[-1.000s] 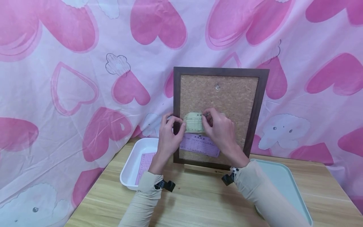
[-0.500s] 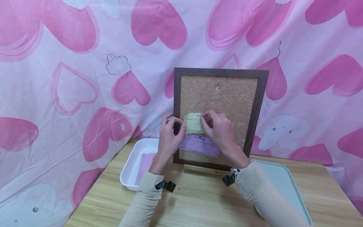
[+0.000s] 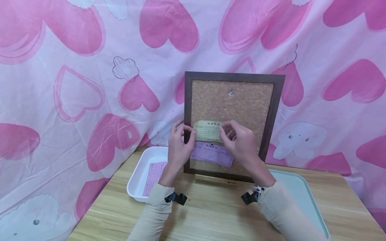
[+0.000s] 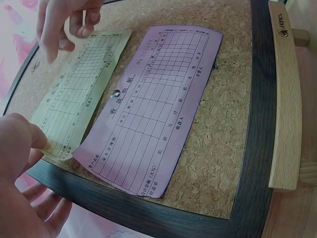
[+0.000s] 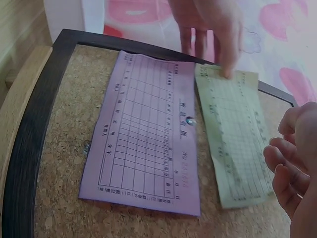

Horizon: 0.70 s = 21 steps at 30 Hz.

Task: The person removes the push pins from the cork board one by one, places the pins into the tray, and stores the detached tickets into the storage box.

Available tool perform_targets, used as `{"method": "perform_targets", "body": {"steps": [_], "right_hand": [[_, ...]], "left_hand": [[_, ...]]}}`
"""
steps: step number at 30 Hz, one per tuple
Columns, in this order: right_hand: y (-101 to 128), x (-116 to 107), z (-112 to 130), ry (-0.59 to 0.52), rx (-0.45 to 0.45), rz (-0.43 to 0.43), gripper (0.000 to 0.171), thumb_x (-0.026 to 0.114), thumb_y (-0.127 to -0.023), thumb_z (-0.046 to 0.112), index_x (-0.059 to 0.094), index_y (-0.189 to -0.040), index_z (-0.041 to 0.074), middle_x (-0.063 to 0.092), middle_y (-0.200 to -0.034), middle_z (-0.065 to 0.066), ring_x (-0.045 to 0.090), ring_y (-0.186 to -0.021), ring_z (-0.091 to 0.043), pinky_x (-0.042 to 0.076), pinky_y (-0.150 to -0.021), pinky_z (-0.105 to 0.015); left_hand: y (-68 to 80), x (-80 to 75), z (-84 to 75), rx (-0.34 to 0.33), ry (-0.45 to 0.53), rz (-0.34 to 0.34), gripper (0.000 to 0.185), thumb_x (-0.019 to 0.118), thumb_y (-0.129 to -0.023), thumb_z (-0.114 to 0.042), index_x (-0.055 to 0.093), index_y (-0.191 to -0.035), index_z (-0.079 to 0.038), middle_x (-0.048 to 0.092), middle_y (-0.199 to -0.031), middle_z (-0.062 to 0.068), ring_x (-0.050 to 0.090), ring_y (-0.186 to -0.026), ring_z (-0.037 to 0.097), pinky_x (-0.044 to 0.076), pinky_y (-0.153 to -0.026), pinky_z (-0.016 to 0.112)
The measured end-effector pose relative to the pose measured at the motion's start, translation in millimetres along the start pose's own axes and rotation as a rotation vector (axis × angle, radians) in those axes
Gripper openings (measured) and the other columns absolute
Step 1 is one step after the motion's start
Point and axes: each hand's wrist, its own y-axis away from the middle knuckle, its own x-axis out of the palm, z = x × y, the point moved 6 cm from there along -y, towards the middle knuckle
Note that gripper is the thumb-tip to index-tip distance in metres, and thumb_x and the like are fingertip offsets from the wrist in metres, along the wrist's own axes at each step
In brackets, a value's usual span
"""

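A pale green receipt slip (image 3: 208, 130) lies against a cork board (image 3: 244, 107) in a dark wooden frame. My left hand (image 3: 179, 144) presses the slip's left end with the thumb, its other fingers reaching past the frame's left edge. Close to the slip's right end is my right hand (image 3: 241, 140); its fingers are loosely bent, with nothing visible between them in the right wrist view (image 5: 297, 163). Just below, a purple receipt (image 4: 153, 109) hangs on the cork, with a clear-headed push pin (image 4: 115, 94) at its top middle.
At the left stands a white plastic basin (image 3: 135, 180) with a pink receipt (image 3: 154, 177) inside. A pale green tray (image 3: 301, 190) lies at the right, partly behind my right sleeve. A shiny cluster, possibly pins, (image 3: 230, 92) sits high on the cork.
My right hand has shifted right and slightly down along the green receipt, uncovering more of its printed heading. The left hand has barely moved.
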Motion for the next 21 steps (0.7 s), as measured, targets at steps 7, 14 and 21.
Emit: {"method": "perform_targets", "body": {"steps": [7, 14, 21], "right_hand": [[12.2, -23.8, -4.0, -0.086, 0.036, -0.055, 0.008, 0.076, -0.098, 0.014, 0.074, -0.100, 0.006, 0.074, -0.079, 0.000, 0.063, -0.061, -0.009, 0.051, -0.057, -0.013], [30.3, -50.3, -16.7, -0.134, 0.047, -0.157, 0.006, 0.079, -0.092, 0.002, 0.076, -0.095, 0.005, 0.073, -0.074, -0.004, 0.061, -0.061, -0.006, 0.048, -0.057, -0.007], [53.8, -71.4, -35.0, -0.073, 0.112, -0.159, 0.006, 0.077, -0.094, 0.002, 0.075, -0.099, 0.003, 0.073, -0.077, -0.003, 0.060, -0.066, 0.003, 0.049, -0.061, -0.007]], "left_hand": [[4.2, -10.5, -0.5, 0.016, 0.039, -0.049, 0.009, 0.072, -0.100, -0.019, 0.071, -0.099, -0.011, 0.060, -0.150, 0.012, 0.058, -0.140, 0.036, 0.059, -0.102, 0.054], [8.1, -25.5, 0.9, 0.009, 0.057, -0.078, 0.009, 0.075, -0.099, -0.017, 0.072, -0.103, -0.009, 0.066, -0.142, 0.010, 0.063, -0.133, 0.032, 0.060, -0.101, 0.049], [11.8, -36.9, 3.9, 0.014, 0.095, -0.092, 0.010, 0.075, -0.100, -0.017, 0.073, -0.105, -0.009, 0.076, -0.120, 0.007, 0.071, -0.117, 0.021, 0.061, -0.097, 0.047]]}}
